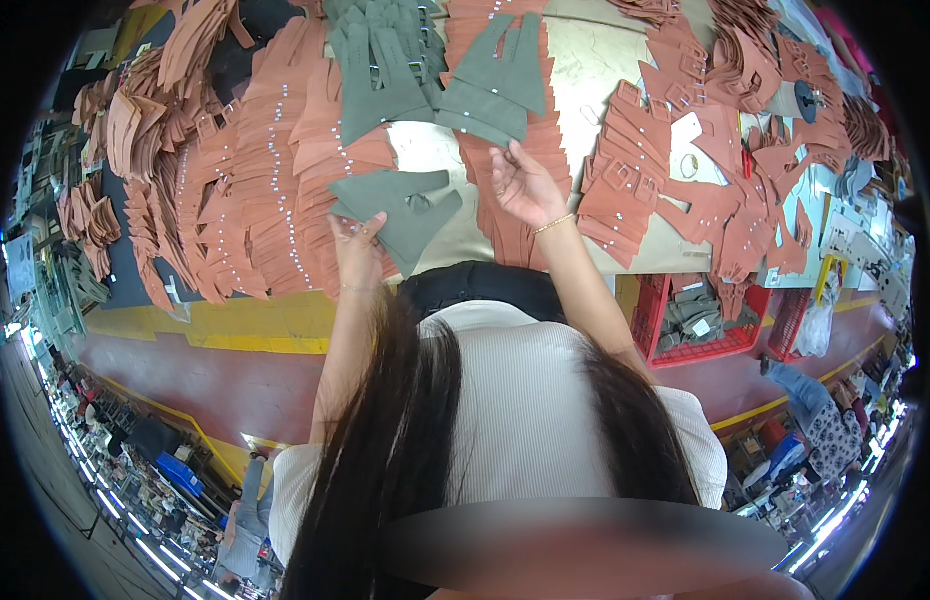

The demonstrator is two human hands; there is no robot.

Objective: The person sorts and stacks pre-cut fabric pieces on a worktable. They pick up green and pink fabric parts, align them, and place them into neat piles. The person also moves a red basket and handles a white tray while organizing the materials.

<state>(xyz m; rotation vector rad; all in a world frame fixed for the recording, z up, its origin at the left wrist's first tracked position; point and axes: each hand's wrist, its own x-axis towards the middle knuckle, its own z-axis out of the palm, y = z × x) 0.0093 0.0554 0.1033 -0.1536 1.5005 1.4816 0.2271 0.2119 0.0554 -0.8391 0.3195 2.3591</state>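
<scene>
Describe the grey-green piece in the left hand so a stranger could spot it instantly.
Start at the worktable covered in rust-brown cut pieces. At its near edge, the left hand pinches a grey-green forked piece. Unlike the grey-green stack farther back, it is single and lifted.

A single head-worn fisheye view looks steeply down over the person's chest and hair onto a worktable (pixel 585 60) close in front, within arm's reach. The table fills the upper half, while the floor (pixel 235 380) curves away below. Straight edges bend toward the dark rim, where the distant workshop is probably too warped to read.
</scene>
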